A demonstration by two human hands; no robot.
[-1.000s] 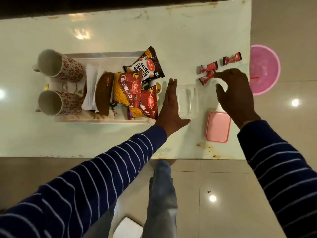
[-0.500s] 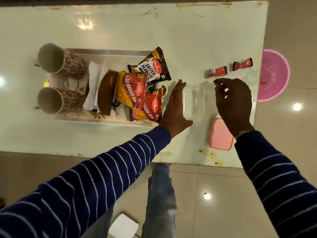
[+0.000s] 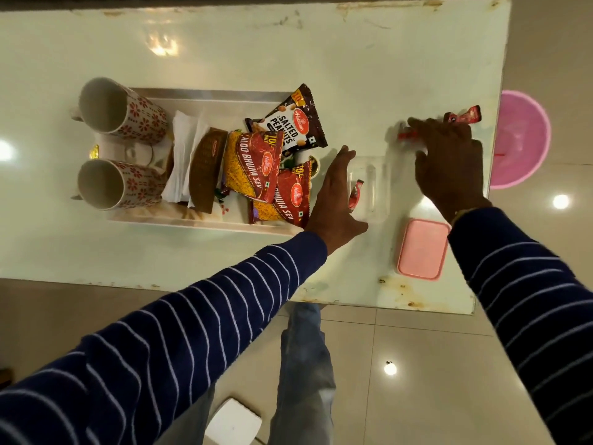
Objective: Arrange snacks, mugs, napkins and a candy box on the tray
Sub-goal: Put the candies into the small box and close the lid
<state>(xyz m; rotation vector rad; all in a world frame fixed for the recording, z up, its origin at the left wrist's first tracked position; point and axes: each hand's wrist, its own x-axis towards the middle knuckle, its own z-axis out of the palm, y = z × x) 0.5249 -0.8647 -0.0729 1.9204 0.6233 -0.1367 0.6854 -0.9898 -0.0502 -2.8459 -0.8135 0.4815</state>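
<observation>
Mostly loaded already: white rectangular tray [image 3: 205, 94] holding two floral ceramic mugs [image 3: 122, 110], folded white napkins [image 3: 183, 155], brown woven holder [image 3: 205, 168], red-yellow and dark snack packets [image 3: 253, 165]. Clear plastic candy box [image 3: 372, 187] on pale glossy tabletop [image 3: 353, 59] just beside tray, one red wrapped candy [image 3: 355, 194] inside. Left hand [image 3: 333, 200] flat, fingers apart, steadying box side. Right hand [image 3: 449, 162] over second red candy [image 3: 407, 134], closing on it; grip unclear. Third candy [image 3: 462, 115] loose. Pink lid [image 3: 422, 248] off. Left: fill, close, move box onto tray.

Navy white-striped sleeves [image 3: 199, 332], grey trousers [image 3: 305, 374]
</observation>
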